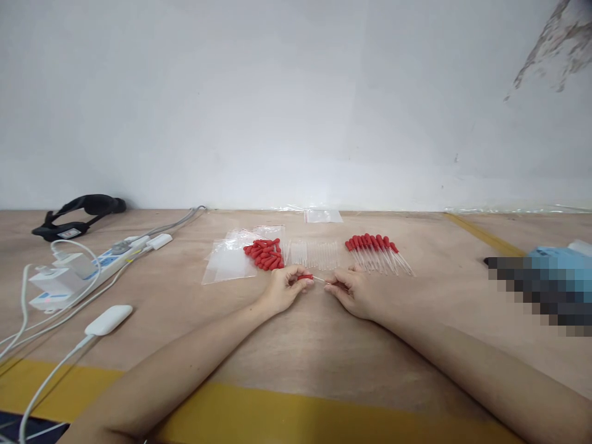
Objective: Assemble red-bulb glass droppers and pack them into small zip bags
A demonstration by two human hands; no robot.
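My left hand (287, 288) pinches a red rubber dropper bulb (305, 277) between thumb and fingers. From the right, my right hand (349, 291) grips a thin glass dropper tube (320, 280), whose end meets the bulb's open side; whether it is inside the bulb is too small to tell. Beyond my left hand lies a pile of loose red bulbs (264, 254) on clear plastic bags (226, 262). A row of bare glass tubes (314, 254) lies just past both hands. Several droppers with red bulbs on their tubes (377, 250) lie fanned out beyond my right hand.
To the left are a power strip (108, 262) with plugs and cables, a white adapter (110, 319) and a black headband (78, 216). A small clear bag (324, 216) lies by the wall. At right a dark, pixelated object and a blue item (562, 265) show.
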